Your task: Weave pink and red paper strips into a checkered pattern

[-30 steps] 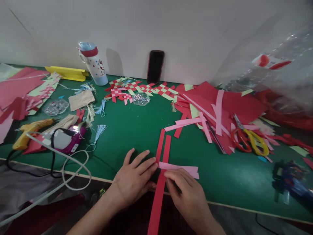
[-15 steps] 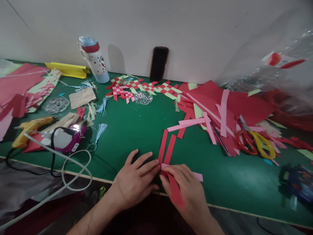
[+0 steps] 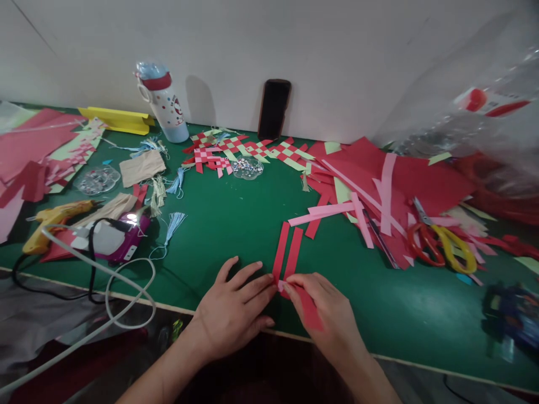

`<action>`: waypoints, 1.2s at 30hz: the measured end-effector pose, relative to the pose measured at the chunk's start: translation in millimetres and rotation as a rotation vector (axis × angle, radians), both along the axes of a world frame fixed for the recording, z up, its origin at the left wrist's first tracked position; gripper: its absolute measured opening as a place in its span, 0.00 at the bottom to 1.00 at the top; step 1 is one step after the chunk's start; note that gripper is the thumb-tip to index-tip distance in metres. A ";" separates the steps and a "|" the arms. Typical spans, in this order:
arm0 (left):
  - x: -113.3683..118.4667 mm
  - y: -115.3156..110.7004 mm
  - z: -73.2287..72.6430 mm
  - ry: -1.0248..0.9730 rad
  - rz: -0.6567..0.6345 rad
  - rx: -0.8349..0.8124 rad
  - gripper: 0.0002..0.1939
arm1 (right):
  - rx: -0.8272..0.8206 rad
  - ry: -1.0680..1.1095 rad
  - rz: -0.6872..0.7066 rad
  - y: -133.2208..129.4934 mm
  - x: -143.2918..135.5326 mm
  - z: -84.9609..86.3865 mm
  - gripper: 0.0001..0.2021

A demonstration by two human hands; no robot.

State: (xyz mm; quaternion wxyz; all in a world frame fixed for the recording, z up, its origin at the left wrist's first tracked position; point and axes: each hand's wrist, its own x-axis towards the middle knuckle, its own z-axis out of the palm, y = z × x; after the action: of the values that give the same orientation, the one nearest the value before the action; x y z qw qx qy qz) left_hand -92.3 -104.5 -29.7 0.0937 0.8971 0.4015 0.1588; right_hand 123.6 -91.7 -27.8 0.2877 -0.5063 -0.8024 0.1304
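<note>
My left hand (image 3: 236, 308) lies flat near the table's front edge, fingers spread, its fingertips at the lower ends of two red paper strips (image 3: 293, 252). Pinched in my right hand (image 3: 326, 311) is a red paper strip (image 3: 310, 311), partly hidden by the fingers. Between the fingertips of both hands a small bit of pink strip (image 3: 281, 286) shows across the red ones. Above them, pink strips (image 3: 322, 212) lie crossed over another red strip.
Scissors (image 3: 425, 244) and red sheets (image 3: 408, 185) lie to the right. A phone (image 3: 273, 109) leans on the wall, with a bottle (image 3: 166, 106) further left. At the left are a yellow glue gun (image 3: 50, 221), a purple device (image 3: 130, 238), cables and a tassel (image 3: 172, 227).
My right hand has moved slightly right with the red strip. The right-hand upright strip has shifted up a little, and the pink end that stuck out right of my hand no longer shows.
</note>
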 end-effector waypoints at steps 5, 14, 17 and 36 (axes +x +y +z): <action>-0.9 -1.0 -0.4 0.002 -0.002 -0.014 0.22 | 0.017 0.007 0.060 -12.2 13.7 -1.0 0.06; 19.0 2.9 13.2 -0.022 0.070 -0.004 0.12 | 0.023 0.016 0.004 -25.0 41.2 3.8 0.05; 36.0 11.8 23.3 0.022 0.118 -0.106 0.09 | 0.043 0.034 0.007 -25.2 40.2 0.3 0.04; 55.9 27.5 26.0 -0.028 0.141 -0.242 0.05 | 0.191 0.083 -0.017 -26.6 43.9 -3.3 0.05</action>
State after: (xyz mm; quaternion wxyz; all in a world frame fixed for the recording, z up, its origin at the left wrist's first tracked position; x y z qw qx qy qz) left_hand -36.4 -77.1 -3.7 0.1951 0.8465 0.4785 0.1278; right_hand 167.5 -118.3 -31.1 0.3689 -0.4774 -0.7943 0.0717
